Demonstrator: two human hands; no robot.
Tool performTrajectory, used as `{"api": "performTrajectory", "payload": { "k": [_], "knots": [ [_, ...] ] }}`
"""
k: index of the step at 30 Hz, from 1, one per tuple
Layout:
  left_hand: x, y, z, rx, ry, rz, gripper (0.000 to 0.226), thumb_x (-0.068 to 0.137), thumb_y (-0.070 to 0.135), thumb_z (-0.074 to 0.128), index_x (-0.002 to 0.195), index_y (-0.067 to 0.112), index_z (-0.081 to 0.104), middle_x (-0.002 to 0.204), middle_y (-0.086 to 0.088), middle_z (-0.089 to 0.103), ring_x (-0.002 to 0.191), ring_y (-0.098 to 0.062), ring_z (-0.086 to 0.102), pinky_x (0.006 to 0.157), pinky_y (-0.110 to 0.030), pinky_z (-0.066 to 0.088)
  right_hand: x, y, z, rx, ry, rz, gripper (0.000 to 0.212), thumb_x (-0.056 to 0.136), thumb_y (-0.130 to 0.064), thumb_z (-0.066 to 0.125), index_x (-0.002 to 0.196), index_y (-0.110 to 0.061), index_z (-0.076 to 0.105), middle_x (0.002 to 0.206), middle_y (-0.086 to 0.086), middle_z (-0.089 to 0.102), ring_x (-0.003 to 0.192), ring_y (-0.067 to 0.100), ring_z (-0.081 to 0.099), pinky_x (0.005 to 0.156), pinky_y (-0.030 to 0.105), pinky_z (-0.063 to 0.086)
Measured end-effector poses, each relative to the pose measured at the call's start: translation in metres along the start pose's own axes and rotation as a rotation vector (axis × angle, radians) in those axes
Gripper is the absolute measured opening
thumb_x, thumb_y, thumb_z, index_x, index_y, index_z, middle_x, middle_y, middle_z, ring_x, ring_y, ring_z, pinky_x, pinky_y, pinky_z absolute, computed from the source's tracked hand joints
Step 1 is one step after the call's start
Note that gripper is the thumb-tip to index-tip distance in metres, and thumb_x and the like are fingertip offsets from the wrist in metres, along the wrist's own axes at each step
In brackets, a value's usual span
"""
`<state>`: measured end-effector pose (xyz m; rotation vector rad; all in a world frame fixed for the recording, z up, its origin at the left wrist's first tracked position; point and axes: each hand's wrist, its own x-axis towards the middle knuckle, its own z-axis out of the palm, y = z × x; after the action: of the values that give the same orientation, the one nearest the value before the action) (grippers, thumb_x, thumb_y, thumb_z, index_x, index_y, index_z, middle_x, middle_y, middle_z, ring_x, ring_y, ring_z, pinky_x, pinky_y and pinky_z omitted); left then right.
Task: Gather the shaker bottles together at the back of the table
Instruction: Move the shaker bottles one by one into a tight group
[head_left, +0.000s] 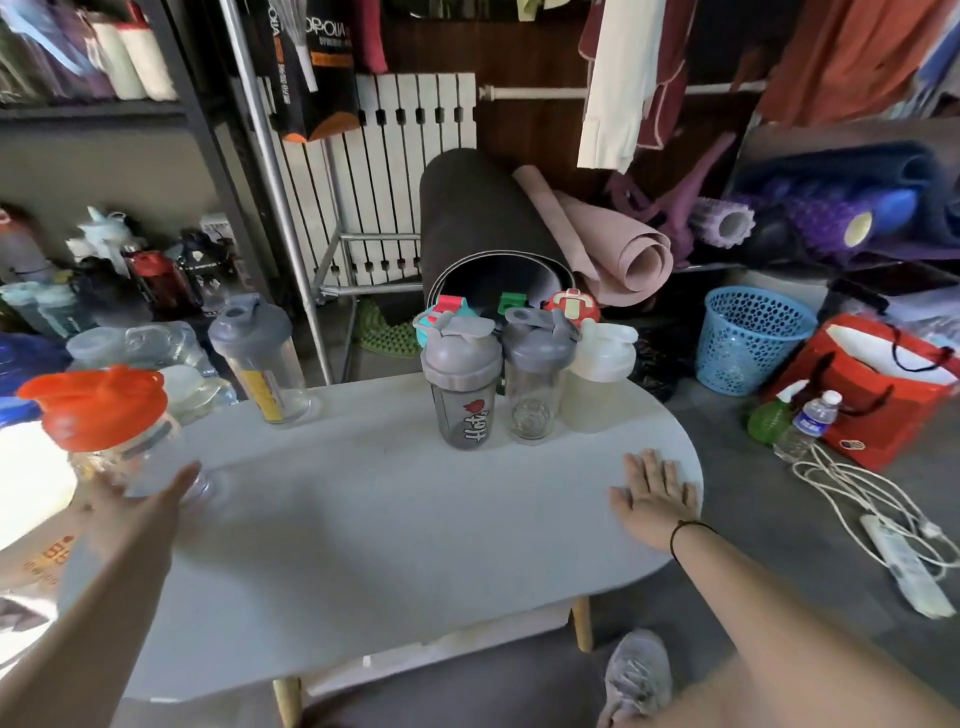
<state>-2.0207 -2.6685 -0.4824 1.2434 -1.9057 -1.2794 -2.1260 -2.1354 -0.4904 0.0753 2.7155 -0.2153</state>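
Note:
A clear shaker bottle with an orange lid (111, 426) stands at the left end of the white table (395, 525), and my left hand (137, 499) wraps around its base. A clear bottle with a grey lid and yellow label (262, 364) stands at the back left. At the back right a cluster stands close together: a smoky grey bottle with lettering (462, 395), a clear grey-lidded bottle (537, 382), and a white bottle (600, 376). Coloured lids show behind them. My right hand (654, 493) lies flat and open on the table's right end.
More bottles crowd the floor and shelf at the left (130, 291). Rolled mats (488, 234) lean behind the table. A blue basket (748, 338), a red bag (878, 389), a water bottle (810, 423) and a power strip with cable (904, 561) lie on the right floor.

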Motion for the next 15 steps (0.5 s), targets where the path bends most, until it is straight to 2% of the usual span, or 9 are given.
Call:
{"api": "performTrajectory", "payload": {
  "k": [5, 9, 15],
  "knots": [
    [-0.018, 0.012, 0.004, 0.116, -0.004, 0.158, 0.081, 0.063, 0.042, 0.085, 0.125, 0.005, 0.047, 0.127, -0.025, 0.053, 0.116, -0.042, 0.051, 0.098, -0.054, 0.043, -0.006, -0.002, -0.001, -0.007, -0.019, -0.007, 0.062, 0.1, -0.047, 0.011, 0.152, -0.025, -0.016, 0.159, 0.002, -0.028, 0.147, 0.027, -0.022, 0.118, 0.047, -0.01],
    [-0.052, 0.014, 0.018, 0.138, -0.095, 0.235, 0.074, 0.062, 0.04, 0.087, 0.119, 0.009, 0.051, 0.118, -0.023, 0.054, 0.111, -0.039, 0.052, 0.093, -0.05, 0.044, -0.008, -0.003, 0.0, -0.021, -0.025, 0.001, 0.062, 0.1, -0.047, 0.011, 0.152, -0.025, -0.016, 0.159, 0.003, -0.028, 0.147, 0.028, -0.022, 0.119, 0.048, -0.008],
    [-0.105, 0.024, 0.039, 0.051, -0.217, 0.243, 0.082, 0.046, 0.051, 0.076, 0.116, 0.015, 0.052, 0.112, -0.011, 0.049, 0.098, -0.026, 0.051, 0.085, -0.039, 0.043, -0.015, -0.002, 0.002, -0.027, -0.027, -0.005, 0.063, 0.1, -0.048, 0.011, 0.152, -0.025, -0.016, 0.159, 0.005, -0.027, 0.147, 0.029, -0.021, 0.118, 0.048, -0.008]
  ]
}}
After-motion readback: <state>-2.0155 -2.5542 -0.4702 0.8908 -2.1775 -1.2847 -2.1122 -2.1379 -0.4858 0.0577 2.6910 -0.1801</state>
